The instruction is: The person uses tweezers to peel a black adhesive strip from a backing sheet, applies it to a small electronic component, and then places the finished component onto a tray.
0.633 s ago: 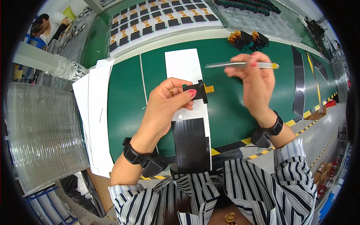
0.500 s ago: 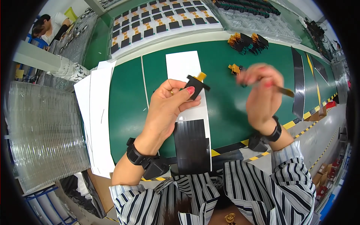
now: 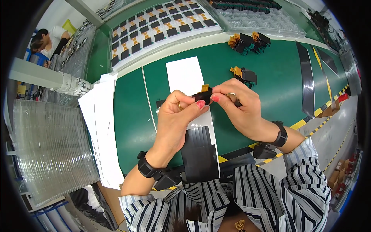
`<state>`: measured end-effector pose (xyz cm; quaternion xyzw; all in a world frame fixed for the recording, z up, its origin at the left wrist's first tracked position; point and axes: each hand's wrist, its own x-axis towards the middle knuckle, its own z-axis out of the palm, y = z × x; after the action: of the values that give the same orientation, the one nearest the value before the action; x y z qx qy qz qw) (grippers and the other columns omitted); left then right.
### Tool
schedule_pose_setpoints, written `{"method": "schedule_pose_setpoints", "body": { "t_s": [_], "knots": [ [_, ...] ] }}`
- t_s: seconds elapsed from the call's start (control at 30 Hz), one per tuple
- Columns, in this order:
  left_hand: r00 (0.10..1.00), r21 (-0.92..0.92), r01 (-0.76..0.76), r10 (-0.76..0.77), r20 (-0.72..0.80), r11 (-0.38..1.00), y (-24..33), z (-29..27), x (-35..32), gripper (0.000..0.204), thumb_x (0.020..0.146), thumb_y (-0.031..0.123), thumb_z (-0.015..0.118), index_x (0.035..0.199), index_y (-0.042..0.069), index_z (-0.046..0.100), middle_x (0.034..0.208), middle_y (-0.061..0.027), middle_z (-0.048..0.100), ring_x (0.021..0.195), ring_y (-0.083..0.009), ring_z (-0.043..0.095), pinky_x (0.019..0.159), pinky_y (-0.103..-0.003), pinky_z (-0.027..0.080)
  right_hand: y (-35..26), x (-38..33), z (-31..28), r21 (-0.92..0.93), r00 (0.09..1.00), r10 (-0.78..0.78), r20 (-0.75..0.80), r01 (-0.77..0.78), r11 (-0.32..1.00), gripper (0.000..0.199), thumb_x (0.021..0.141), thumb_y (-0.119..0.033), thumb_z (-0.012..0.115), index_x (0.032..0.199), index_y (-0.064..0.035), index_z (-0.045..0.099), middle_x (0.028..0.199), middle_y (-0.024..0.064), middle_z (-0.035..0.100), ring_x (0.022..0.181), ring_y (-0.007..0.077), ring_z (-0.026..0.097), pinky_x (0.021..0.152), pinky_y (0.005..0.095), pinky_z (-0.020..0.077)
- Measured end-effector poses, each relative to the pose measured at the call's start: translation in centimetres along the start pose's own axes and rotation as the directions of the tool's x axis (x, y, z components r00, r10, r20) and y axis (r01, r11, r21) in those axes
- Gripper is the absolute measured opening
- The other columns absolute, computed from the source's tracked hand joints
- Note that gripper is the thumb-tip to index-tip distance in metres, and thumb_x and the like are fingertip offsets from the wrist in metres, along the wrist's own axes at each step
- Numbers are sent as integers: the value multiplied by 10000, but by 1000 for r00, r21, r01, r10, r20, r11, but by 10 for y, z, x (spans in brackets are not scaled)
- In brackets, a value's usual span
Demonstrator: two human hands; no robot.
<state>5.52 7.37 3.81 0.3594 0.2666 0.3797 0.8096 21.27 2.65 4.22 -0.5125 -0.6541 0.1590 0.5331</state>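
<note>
Between thumb and fingers, my left hand (image 3: 170, 121) grips a small flat black module with a gold flex tail (image 3: 202, 97) above the middle of the bench. My right hand (image 3: 247, 116) meets it there, thumb and forefinger pinched at the module's right edge. A thin dark tool (image 3: 237, 102) is tucked among the right fingers; its kind is mostly hidden. Under both hands lies a long white sheet (image 3: 184, 71). Black film strips (image 3: 199, 156) cover its near end.
Loose black modules with gold tails (image 3: 244, 75) lie beyond my right hand, with stacked ones (image 3: 249, 41) farther back. A tray of modules (image 3: 162, 36) spans the far side. White sheets (image 3: 98, 127) and clear trays (image 3: 54, 147) stand left. A co-worker (image 3: 50, 40) sits far left.
My right hand has come left from beside the loose modules to the module in my left hand. The held module has tilted and now shows less of its face.
</note>
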Motion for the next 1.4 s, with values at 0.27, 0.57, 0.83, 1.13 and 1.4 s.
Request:
{"method": "schedule_pose_setpoints", "body": {
  "t_s": [0.27,0.57,0.83,1.13,1.4],
  "knots": [
    [946,482,-250,318,-63,840,4,1,-3,77,762,8,602,825,26,561,786,-32,573,738,-98,534,646,-217,432,1,1,0,75,993,115,-12,-114,991,67,755,22,592,820,17,576,749,42,539,498,30,383,412,174,264],
    [855,825,-349,512,85,445,6,0,-4,102,710,93,672,780,46,615,766,-4,558,711,-108,493,611,-224,393,0,0,1,46,998,-43,36,41,998,63,749,33,588,806,17,566,755,34,526,507,33,409,412,165,304],
    [982,587,-150,187,-2,796,6,1,-4,127,750,93,634,842,11,604,766,5,592,722,-63,505,656,-197,397,-3,0,-1,95,993,21,118,-32,995,79,742,46,581,806,14,549,795,40,524,506,44,415,419,172,307],
    [984,471,-144,178,-29,871,1,4,-3,226,811,40,556,1035,7,555,801,-22,600,780,-77,540,729,-206,422,5,17,-28,-150,999,4,33,1,989,52,772,-4,566,809,29,551,705,56,512,553,88,435,477,226,336],
    [983,564,-170,177,44,808,-3,1,-3,249,809,31,549,1055,-4,539,857,-63,606,775,-112,556,730,-226,433,46,15,-81,-478,995,-14,-95,-33,878,100,815,-52,521,786,32,566,744,76,547,620,134,486,563,235,387]
  ]
}}
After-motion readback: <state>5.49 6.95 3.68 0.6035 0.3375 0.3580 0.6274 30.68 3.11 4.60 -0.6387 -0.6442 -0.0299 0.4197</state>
